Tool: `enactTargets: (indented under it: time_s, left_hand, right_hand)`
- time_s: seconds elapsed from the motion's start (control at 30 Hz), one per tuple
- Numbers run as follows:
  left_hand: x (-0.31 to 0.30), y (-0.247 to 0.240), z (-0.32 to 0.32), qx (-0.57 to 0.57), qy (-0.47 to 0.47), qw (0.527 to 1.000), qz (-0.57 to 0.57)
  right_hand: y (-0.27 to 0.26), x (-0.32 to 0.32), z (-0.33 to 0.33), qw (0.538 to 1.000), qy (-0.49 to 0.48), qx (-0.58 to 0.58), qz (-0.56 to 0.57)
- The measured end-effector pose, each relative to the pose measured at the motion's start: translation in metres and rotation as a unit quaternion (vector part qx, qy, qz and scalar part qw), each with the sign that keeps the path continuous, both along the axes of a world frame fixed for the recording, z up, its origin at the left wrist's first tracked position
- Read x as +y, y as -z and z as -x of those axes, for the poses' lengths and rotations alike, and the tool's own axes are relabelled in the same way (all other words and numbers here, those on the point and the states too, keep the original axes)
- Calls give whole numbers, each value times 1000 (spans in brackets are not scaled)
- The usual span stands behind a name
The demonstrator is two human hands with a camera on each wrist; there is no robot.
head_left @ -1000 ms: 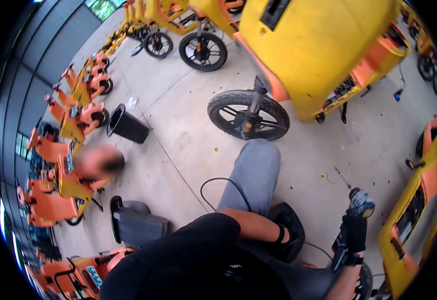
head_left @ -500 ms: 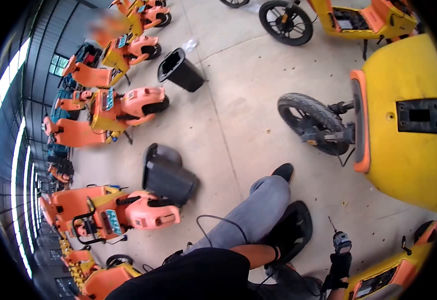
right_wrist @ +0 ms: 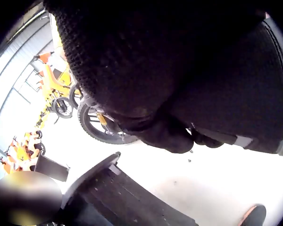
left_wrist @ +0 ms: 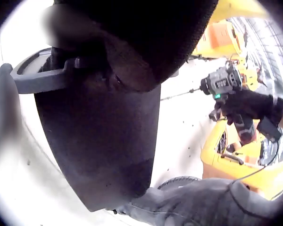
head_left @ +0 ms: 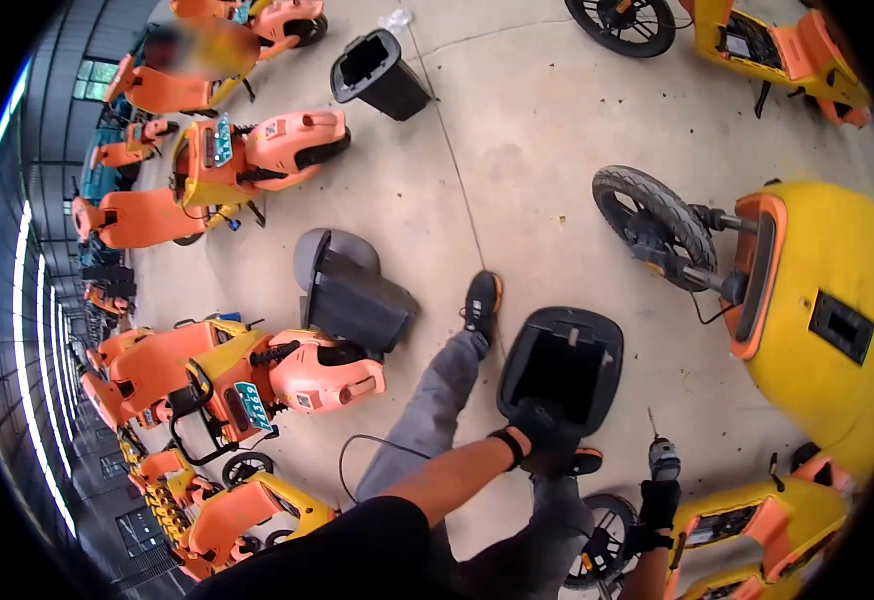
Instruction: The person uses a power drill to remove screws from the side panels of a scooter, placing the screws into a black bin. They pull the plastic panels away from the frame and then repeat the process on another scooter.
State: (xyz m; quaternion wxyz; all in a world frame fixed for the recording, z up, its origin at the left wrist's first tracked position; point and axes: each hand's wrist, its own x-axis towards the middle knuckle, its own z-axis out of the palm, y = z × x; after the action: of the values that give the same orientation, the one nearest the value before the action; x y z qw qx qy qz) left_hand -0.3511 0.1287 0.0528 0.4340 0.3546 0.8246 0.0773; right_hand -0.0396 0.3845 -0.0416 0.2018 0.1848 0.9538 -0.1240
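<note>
My gloved left hand (head_left: 549, 440) grips the near rim of a black plastic bin (head_left: 611, 350). In the head view its open mouth faces up toward me, over the floor between my feet. The left wrist view shows the tapering outer wall of the bin (left_wrist: 99, 141) hanging below the hand. My gloved right hand (head_left: 659, 505) holds a cordless drill (head_left: 664, 460) by its handle, off to the right, its long thin bit pointing forward. A small green light shows on the drill (left_wrist: 221, 82) in the left wrist view. The right wrist view is mostly filled by the dark glove (right_wrist: 132, 70).
A similar black bin (head_left: 362, 300) lies on the floor to the left, and another bin (head_left: 397, 90) stands farther ahead. Orange and yellow scooters (head_left: 302, 375) line the left side. A yellow scooter body (head_left: 817, 270) with its front wheel (head_left: 652, 215) is close on the right.
My view has turned left, away from the yellow scooter. The bin in my left hand has swung from beside my leg to the front, its mouth now visible. The drill stays in my right hand.
</note>
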Motion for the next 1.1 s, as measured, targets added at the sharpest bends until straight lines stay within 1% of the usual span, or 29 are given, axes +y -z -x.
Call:
enactTargets:
  time_s: [0.07, 0.1, 0.13, 0.17, 0.2, 0.23, 0.27, 0.3, 0.33, 0.37, 0.4, 0.47, 0.5, 0.53, 0.57, 0.6, 0.67, 0.7, 0.73, 0.77, 0.8, 0.83, 0.87, 0.9, 0.93, 0.97, 1.0, 1.07, 1.1]
  left_hand:
    - [-28, 46, 8, 47, -96, 993, -48]
    - [-35, 44, 28, 45, -95, 993, -57]
    - [-47, 41, 51, 41, -95, 992, -67]
    - [-58, 34, 74, 56, -99, 989, -96]
    - [-69, 24, 103, 74, -104, 984, -127]
    - [-80, 10, 132, 74, -117, 983, -120]
    - [-89, -5, 162, 78, -130, 982, -113]
    - [-99, -12, 189, 88, -145, 979, -115]
    - [-108, -19, 214, 98, -158, 976, -117]
    - [-117, -15, 233, 132, -160, 971, -117]
    - [-116, -29, 263, 106, -166, 978, -74]
    - [-124, -63, 314, 171, -136, 971, -96]
    - [-128, -67, 334, 209, -128, 964, -107]
    - [-130, -74, 355, 246, -120, 955, -116]
    - [-132, -82, 376, 262, -99, 952, -127]
    - [-132, -86, 396, 273, -91, 951, -111]
    - [-131, -91, 436, 298, -57, 947, -103]
    - [-128, -97, 454, 298, -42, 949, -92]
    - [-123, -100, 472, 299, -27, 950, -80]
    - [-120, -100, 488, 322, -5, 943, -87]
    - [-114, -101, 502, 320, 10, 944, -85]
    - [-106, -102, 518, 334, 23, 938, -86]
    - [-99, -102, 531, 344, 35, 934, -84]
    - [-94, -92, 545, 355, 39, 927, -117]
    - [-84, -86, 558, 354, 49, 928, -108]
    - [-74, -80, 570, 316, 51, 943, -92]
    - [-60, -73, 583, 279, 55, 956, -76]
    - [-29, -53, 599, 254, 79, 963, -39]
    - [-15, -40, 605, 234, 85, 968, -32]
  right_hand:
    - [-13, -14, 19, 994, -86, 16, -61]
    - [-39, -29, 46, 999, 12, -32, -27]
    - [-51, -33, 58, 996, -48, -65, -24]
    - [-44, -39, 57, 998, -35, -50, 0]
    - [-49, -44, 68, 999, -31, -42, 15]
    - [-56, -49, 80, 999, -28, -34, 30]
    - [-69, -61, 113, 998, -35, -33, 38]
    - [-82, -69, 144, 997, -67, -3, 42]
    - [-118, -86, 207, 997, 26, -48, 62]
    - [-136, -99, 250, 992, 89, -42, 79]
    - [-149, -104, 283, 983, 150, -36, 99]
    - [-152, -105, 325, 992, 92, -41, 72]
    - [-162, -106, 349, 993, 91, -23, 77]
    - [-167, -106, 370, 993, 75, 22, 85]
    - [-174, -106, 389, 989, 100, 19, 104]
    - [-186, -107, 414, 984, 125, 18, 124]
    - [-194, -104, 441, 985, 101, 61, 128]
    - [-200, -106, 457, 974, 144, 89, 149]
    - [-196, -103, 465, 977, 119, 107, 144]
    - [-194, -101, 472, 968, 172, 98, 152]
    - [-199, -102, 486, 957, 225, 87, 160]
    - [-200, -101, 498, 941, 262, 112, 180]
    - [-189, -95, 501, 929, 292, 102, 201]
    - [-187, -94, 513, 902, 347, 114, 228]
    - [-183, -90, 528, 872, 397, 127, 256]
    - [-166, -84, 533, 821, 458, 135, 313]
    - [-157, -79, 544, 813, 466, 132, 323]
    - [-146, -70, 560, 741, 529, 167, 379]
    - [-141, -64, 568, 716, 545, 182, 396]
